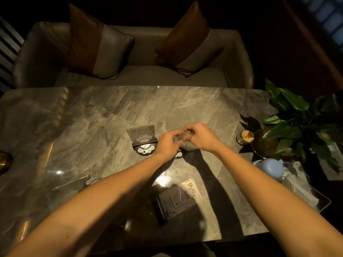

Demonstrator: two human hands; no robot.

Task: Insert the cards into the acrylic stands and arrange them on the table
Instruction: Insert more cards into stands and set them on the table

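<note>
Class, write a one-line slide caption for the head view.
Both hands hold a clear acrylic stand above the marble table.

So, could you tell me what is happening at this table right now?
A person is working with both hands over a marble table. The left hand and right hand together hold a small clear acrylic piece, fingers curled round it, just above a dark base. To the left, one finished stand already stands upright with a card in it. Nearer the person, a card with printed characters and a dark card lie flat, not yet inserted.
</note>
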